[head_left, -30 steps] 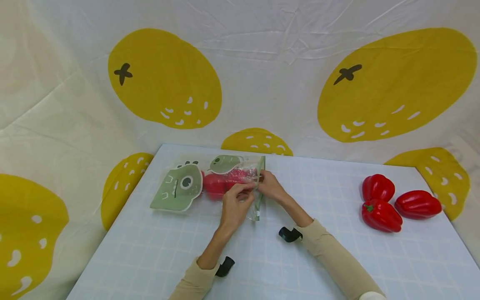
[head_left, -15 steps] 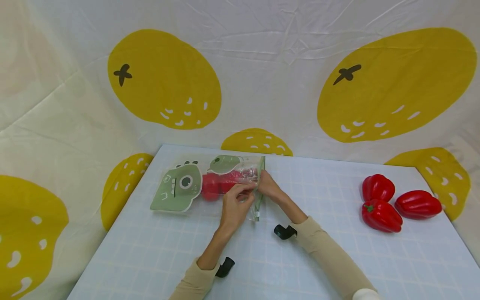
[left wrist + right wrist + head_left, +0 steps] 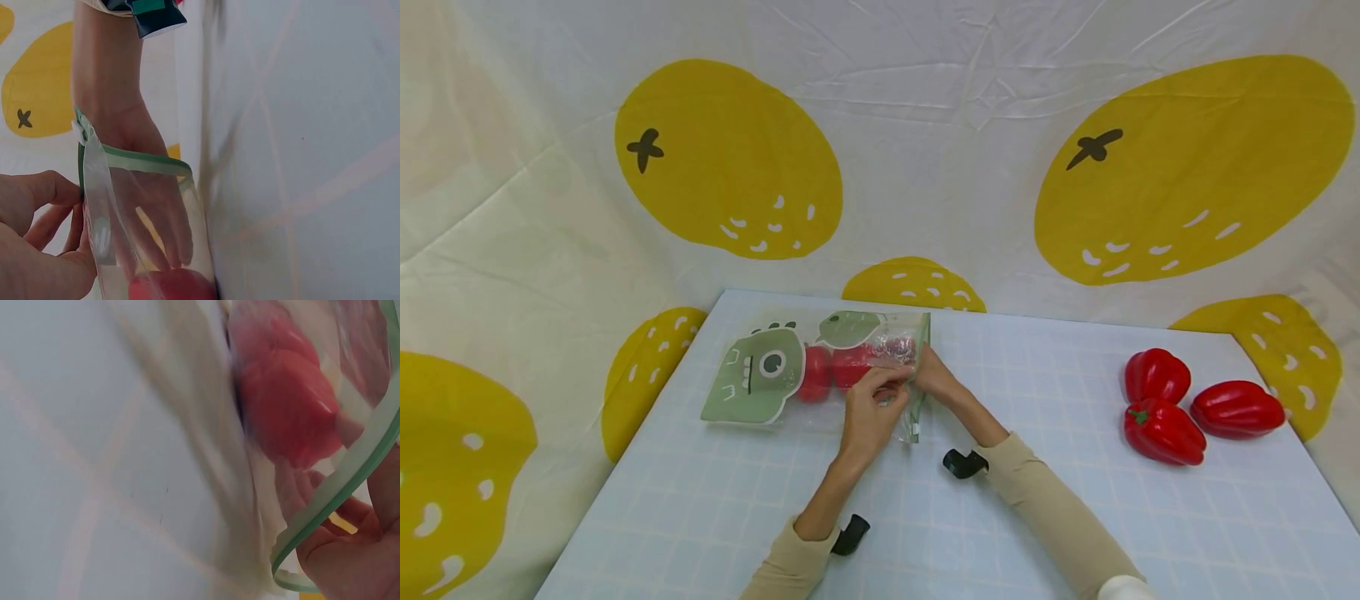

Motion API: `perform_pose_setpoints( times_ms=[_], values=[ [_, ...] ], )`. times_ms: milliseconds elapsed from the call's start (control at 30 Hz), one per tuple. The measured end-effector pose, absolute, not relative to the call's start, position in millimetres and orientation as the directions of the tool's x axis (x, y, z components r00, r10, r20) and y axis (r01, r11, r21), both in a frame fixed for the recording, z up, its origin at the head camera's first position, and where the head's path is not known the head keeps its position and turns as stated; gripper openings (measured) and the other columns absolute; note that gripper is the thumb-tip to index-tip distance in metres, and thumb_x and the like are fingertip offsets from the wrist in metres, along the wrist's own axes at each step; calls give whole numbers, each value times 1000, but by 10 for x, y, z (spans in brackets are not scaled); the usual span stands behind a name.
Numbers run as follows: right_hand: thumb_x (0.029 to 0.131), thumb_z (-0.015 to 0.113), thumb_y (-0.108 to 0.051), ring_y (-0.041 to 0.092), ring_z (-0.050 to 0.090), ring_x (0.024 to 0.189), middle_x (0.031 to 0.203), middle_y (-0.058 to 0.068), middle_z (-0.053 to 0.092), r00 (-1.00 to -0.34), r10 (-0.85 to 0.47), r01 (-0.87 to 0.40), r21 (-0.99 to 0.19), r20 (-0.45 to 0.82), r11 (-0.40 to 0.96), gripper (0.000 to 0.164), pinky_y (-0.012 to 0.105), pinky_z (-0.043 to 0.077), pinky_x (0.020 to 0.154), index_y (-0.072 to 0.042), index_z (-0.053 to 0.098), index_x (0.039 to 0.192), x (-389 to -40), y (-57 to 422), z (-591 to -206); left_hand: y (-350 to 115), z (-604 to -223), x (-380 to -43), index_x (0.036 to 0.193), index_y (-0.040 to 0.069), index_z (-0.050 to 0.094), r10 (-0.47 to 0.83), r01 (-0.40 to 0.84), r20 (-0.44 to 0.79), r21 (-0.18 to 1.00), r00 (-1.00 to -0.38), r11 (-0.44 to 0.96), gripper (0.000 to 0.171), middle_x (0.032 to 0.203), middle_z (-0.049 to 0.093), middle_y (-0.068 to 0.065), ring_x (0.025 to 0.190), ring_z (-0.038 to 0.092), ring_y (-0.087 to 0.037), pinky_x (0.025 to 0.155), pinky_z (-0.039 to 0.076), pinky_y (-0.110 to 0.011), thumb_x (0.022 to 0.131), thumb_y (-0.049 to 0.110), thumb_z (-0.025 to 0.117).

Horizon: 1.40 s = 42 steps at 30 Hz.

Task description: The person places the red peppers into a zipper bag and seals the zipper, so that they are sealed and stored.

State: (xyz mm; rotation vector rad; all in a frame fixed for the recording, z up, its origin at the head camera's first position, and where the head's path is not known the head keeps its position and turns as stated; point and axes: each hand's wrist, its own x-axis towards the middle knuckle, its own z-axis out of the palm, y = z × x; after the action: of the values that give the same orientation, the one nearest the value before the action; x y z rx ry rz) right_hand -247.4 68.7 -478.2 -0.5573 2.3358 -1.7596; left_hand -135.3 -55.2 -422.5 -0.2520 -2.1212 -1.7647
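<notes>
A clear zip bag point(image 3: 752, 387) with a green monster print lies on the table, its green-edged mouth facing right. Inside are two red bell peppers; the farther pepper point(image 3: 814, 375) is beside the print, and the nearer pepper point(image 3: 290, 409) lies closer to the mouth. With thumb and fingertips my left hand point(image 3: 868, 417) pinches the bag's near wall by the mouth. My right hand point(image 3: 940, 377) reaches through the mouth into the bag, fingers extended. In the left wrist view its fingertips meet the end of a pepper point(image 3: 172, 287). Bag film and glare partly blur both peppers.
On the right of the table lie three more red peppers: one behind point(image 3: 1156, 375), one with a green stem in front point(image 3: 1163, 432), one farther right point(image 3: 1237, 409). A fabric backdrop point(image 3: 940, 167) printed with yellow fruit rises behind the table's far edge.
My right hand and forearm have shifted left, deeper into the bag. The peppers inside have slid left toward the monster print. My left hand has stayed in place.
</notes>
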Motion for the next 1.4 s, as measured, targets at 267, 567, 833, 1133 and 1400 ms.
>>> perform_pose_setpoints(
  times_ms=[267,567,833,1133,1400],
  values=[
    [95,67,-13,27,61,112,126,22,67,-905,-420,-211,-931,72,297,42,39,49,101,7,60,131,-2484,729,-4743,-527,-4197,-1347,105,-15,72,-119,327,351,927,-929,183,24,100,68,-31,86,67,-45,82,59,-55,84,-21,62],
    [89,62,-3,35,66,112,122,25,68,-898,-437,-230,-899,48,374,37,45,54,98,9,63,124,-2438,845,-4687,-538,-4503,-1507,106,-12,73,-146,305,337,931,-930,202,23,100,70,-28,84,68,-42,80,60,-53,85,-19,66],
    [96,64,-8,38,67,112,122,23,67,-885,-459,-285,-875,82,392,28,46,56,98,5,65,121,-2377,992,-4659,-569,-4573,-1532,108,0,78,-151,297,327,935,-933,194,26,98,73,-14,85,69,-27,81,62,-39,86,-10,70],
    [98,69,-13,29,69,106,115,14,71,-892,-431,-322,-863,138,390,25,41,57,96,0,68,119,-2279,1130,-4576,-556,-4553,-1529,107,-1,77,-161,259,295,942,-942,212,22,96,72,-15,84,70,-25,82,62,-35,87,-8,69],
    [98,71,-15,29,68,108,118,14,71,-911,-385,-308,-865,149,395,30,45,56,98,2,68,122,-2201,1275,-4571,-551,-4554,-1525,106,-1,77,-175,242,280,947,-944,211,21,96,73,-14,84,70,-26,82,62,-35,86,-7,71]
  ],
)
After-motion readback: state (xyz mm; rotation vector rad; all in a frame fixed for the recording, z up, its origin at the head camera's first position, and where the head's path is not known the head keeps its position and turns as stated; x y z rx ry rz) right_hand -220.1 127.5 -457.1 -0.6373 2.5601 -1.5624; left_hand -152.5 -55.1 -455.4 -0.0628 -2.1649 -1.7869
